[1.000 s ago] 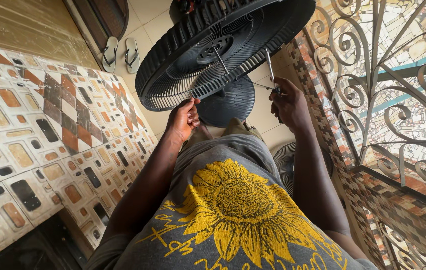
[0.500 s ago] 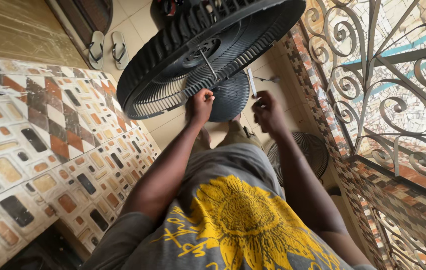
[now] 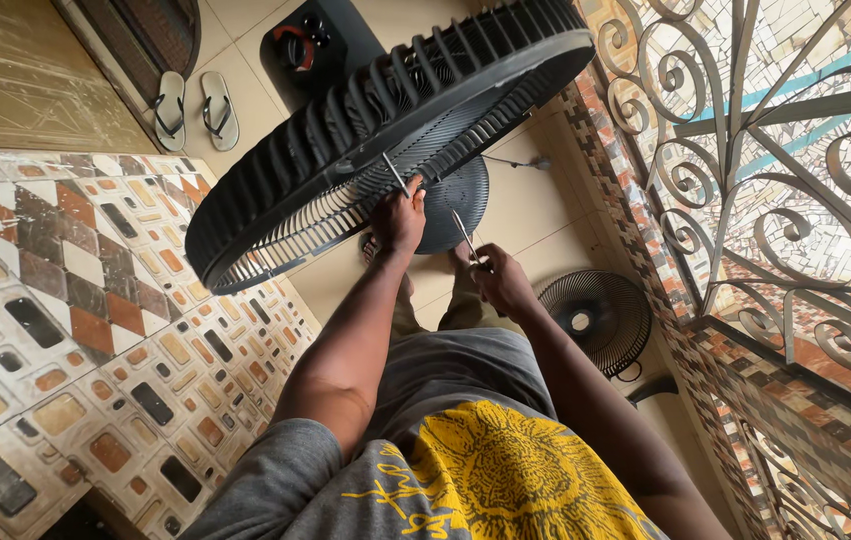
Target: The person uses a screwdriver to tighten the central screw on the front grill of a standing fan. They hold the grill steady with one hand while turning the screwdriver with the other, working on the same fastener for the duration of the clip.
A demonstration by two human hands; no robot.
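**Both hands at the fan guard**

Nearest the camera, the right hand (image 3: 501, 281) pinches a thin metal tool (image 3: 464, 236) pointing up at the black fan guard (image 3: 365, 130). Just beyond, the left hand (image 3: 398, 218) grips the guard's inner ribs. Past them stand the round fan base (image 3: 455, 200) on the floor, a second grille (image 3: 595, 320) to the right, and sandals (image 3: 193, 105) farthest off.
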